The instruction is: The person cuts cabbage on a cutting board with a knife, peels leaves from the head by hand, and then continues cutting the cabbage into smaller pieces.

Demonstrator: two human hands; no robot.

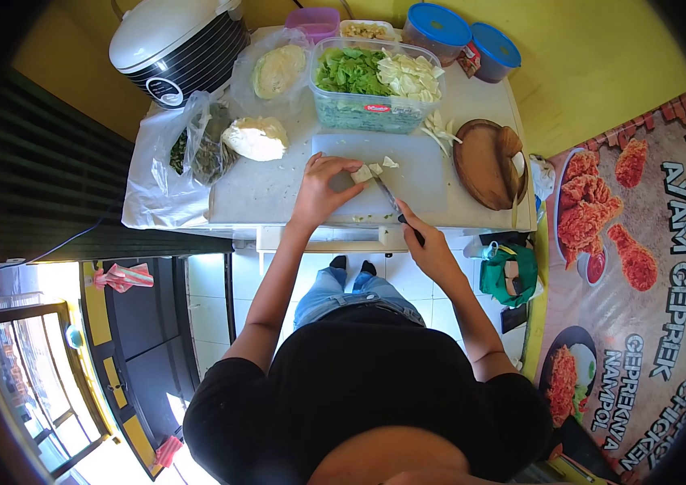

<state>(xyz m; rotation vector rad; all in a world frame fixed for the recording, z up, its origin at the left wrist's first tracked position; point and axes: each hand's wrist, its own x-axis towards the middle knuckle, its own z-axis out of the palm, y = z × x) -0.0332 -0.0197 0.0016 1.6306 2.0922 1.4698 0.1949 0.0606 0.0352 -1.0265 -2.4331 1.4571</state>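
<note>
On a pale cutting board [416, 187] lies a small cut block of white food [362, 175], with small pieces beside it. My left hand [327, 187] holds the block at its left side, thumb and fingers closed about it. My right hand [432, 249] is wrapped round the black handle of a knife [387, 194], whose blade points up and left, its tip at the block's right side. Behind the board stands a clear container [375, 113] of green leaves and pale sliced cabbage.
A rice cooker [177, 44] stands back left, near a bagged cabbage [279, 70], another cabbage piece [256, 138] and a plastic bag of greens [210, 149]. Right of the board are a wooden mortar [476, 166] and loose pale slices. Blue-lidded tubs [440, 31] stand behind.
</note>
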